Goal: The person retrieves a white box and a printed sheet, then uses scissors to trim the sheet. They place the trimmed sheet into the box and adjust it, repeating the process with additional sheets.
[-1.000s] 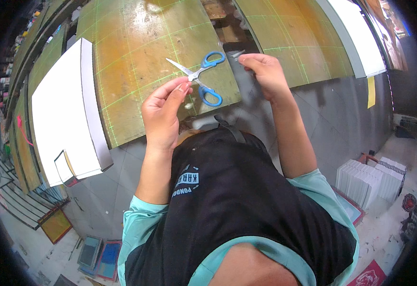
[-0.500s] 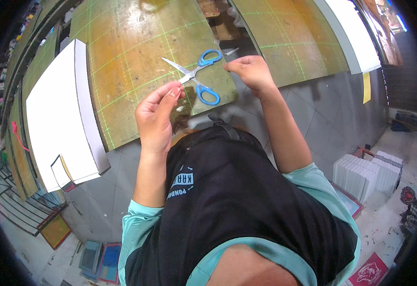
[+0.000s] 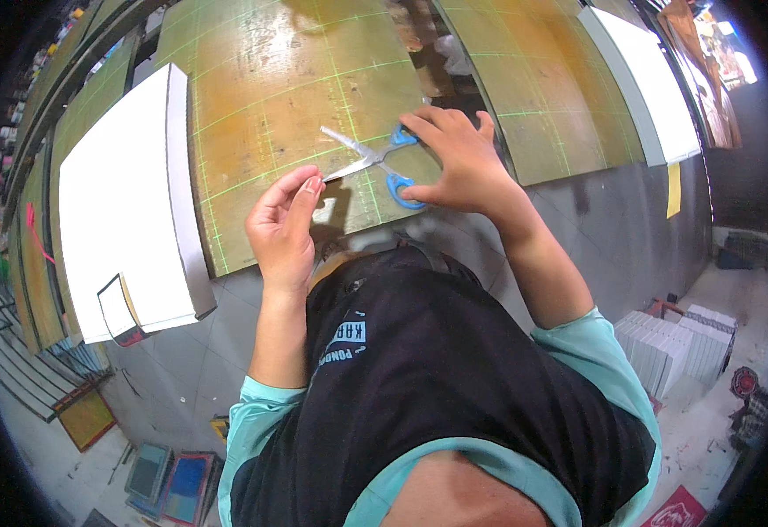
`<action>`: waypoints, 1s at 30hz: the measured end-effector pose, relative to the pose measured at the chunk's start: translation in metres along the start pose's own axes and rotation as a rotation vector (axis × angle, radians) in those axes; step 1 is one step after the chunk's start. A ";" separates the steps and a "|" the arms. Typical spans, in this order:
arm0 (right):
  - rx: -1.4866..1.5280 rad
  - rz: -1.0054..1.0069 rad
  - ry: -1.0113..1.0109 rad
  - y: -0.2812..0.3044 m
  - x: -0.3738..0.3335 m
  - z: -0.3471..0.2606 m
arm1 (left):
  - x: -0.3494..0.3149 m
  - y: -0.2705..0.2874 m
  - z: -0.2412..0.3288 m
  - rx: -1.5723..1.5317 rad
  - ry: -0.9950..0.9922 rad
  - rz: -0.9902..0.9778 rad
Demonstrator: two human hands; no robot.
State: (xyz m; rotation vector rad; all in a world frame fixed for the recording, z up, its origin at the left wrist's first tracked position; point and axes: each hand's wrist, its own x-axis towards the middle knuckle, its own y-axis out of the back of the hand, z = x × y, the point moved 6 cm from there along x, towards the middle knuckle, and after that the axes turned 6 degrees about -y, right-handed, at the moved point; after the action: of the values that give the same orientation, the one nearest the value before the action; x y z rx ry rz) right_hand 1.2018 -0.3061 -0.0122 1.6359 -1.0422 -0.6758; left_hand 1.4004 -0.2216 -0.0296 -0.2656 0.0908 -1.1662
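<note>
A pair of scissors (image 3: 368, 159) with blue handles is held above the table, its blades spread apart. My left hand (image 3: 284, 230) pinches the tip of the lower blade between thumb and fingers. At the handle end, my right hand (image 3: 463, 162) spans the two blue loops, palm down. Its thumb is on the lower loop and its forefinger on the upper one, with the other fingers spread. Whether any finger goes through a loop cannot be made out.
Below the scissors is a worn table board (image 3: 261, 114) with green grid lines. White box-shaped panels stand at left (image 3: 125, 211) and far right (image 3: 643, 83). A gap (image 3: 441, 61) parts this board from another board (image 3: 542, 88). White stacks (image 3: 665, 347) stand on the floor at right.
My right hand has moved from beside the scissors onto their handles, its fingers going from pinched together to spread. The scissors have shifted slightly right and down, still pinched by my left hand.
</note>
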 end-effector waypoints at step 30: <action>-0.077 0.741 0.350 0.275 0.241 -0.107 | 0.008 0.143 0.100 0.003 -0.249 0.337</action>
State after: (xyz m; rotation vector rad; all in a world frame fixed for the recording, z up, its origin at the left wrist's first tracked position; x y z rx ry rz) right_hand 1.3202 -0.4943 0.2969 1.1173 -1.2259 0.0630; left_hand 1.5523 -0.1609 0.0318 -0.3758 -0.0828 -0.7916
